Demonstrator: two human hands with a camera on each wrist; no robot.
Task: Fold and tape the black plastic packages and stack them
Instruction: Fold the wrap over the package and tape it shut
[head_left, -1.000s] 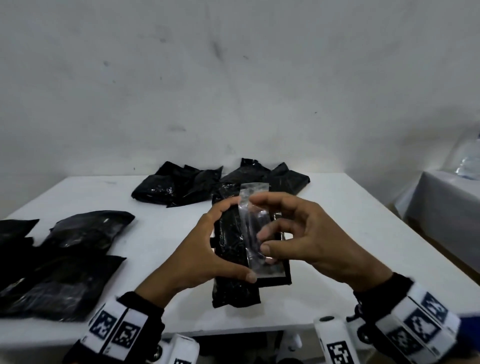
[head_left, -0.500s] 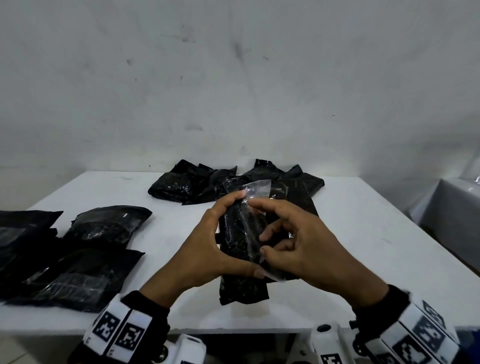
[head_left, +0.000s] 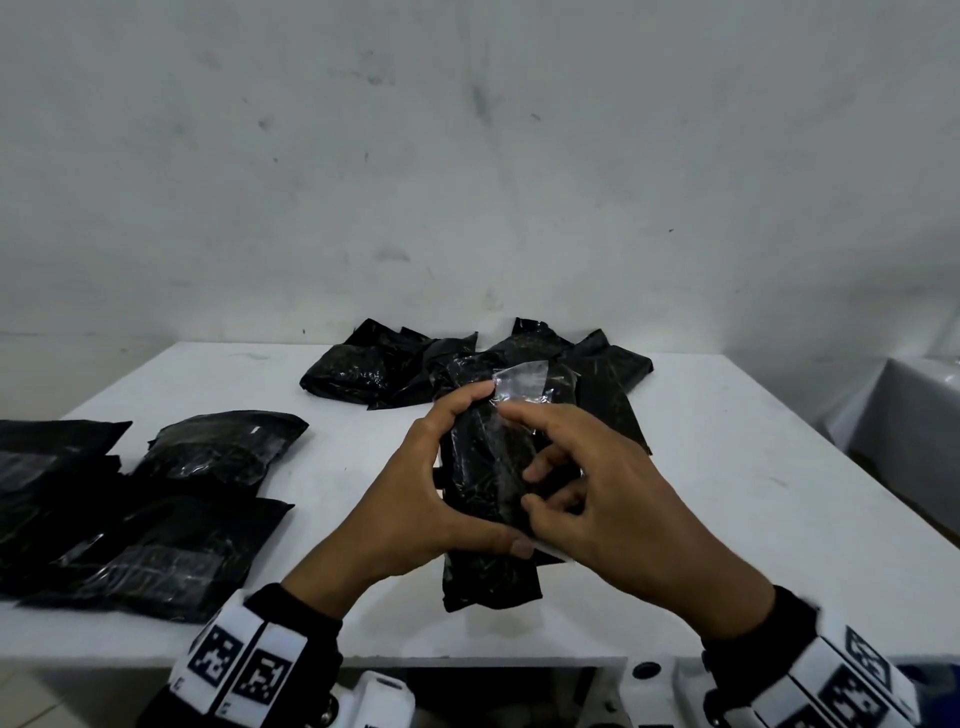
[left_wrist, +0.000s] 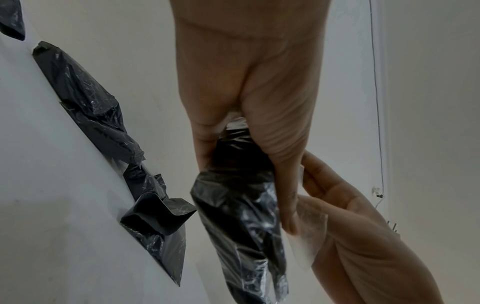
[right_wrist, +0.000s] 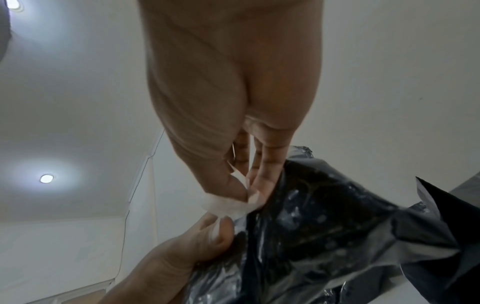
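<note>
Above white table (head_left: 727, 467) | hands: crinkly glossy black package (head_left: 488, 467) | clear tape strip (head_left: 522, 382)

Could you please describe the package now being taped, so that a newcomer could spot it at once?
On the white table, near its front edge, two hands meet. Between them is a folded black package, lifted, unlike the piles lying flat, with a clear tape strip along it.
</note>
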